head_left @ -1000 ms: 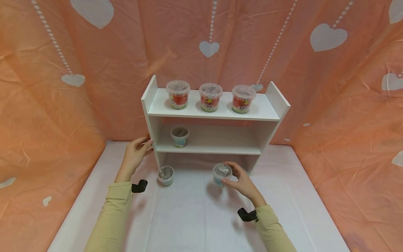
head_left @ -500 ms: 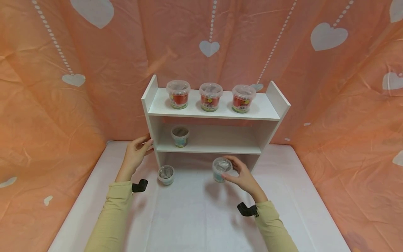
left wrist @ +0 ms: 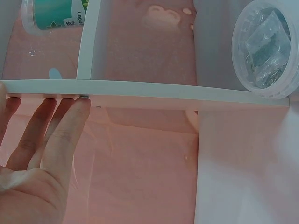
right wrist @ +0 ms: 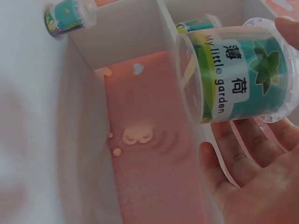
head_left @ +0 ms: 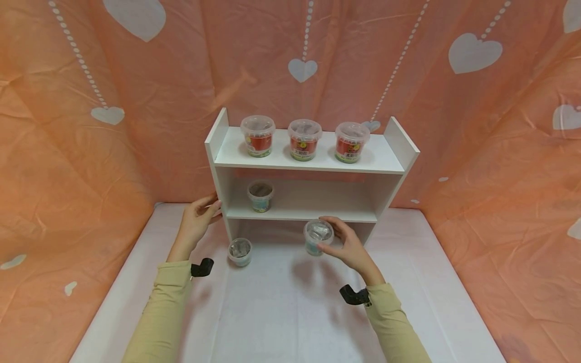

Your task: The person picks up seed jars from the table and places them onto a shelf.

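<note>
My right hand (head_left: pixel 351 249) grips a clear plastic tub (head_left: pixel 318 237) between thumb and fingers, raised over the table in front of the white shelf unit (head_left: pixel 308 214). In the right wrist view the tub (right wrist: pixel 238 74) shows a teal "My little garden" label with a green leaf, its lid toward the palm. My left hand (head_left: pixel 195 222) touches the unit's left side panel with extended fingers (left wrist: pixel 63 140). A similar teal tub (head_left: pixel 260 197) stands at the left of the middle shelf. Another tub (head_left: pixel 239 252) sits on the table by the unit's left front corner.
Three tubs with red labels line the top shelf: a left one (head_left: pixel 257 136), a middle one (head_left: pixel 304 140) and a right one (head_left: pixel 351 142). White cloth covers the table (head_left: pixel 263 312). An orange curtain (head_left: pixel 172 101) with white hearts hangs behind and at both sides.
My right hand has raised the tub away from the table toward the middle shelf, drifting slightly left. The left hand stays at the side panel.
</note>
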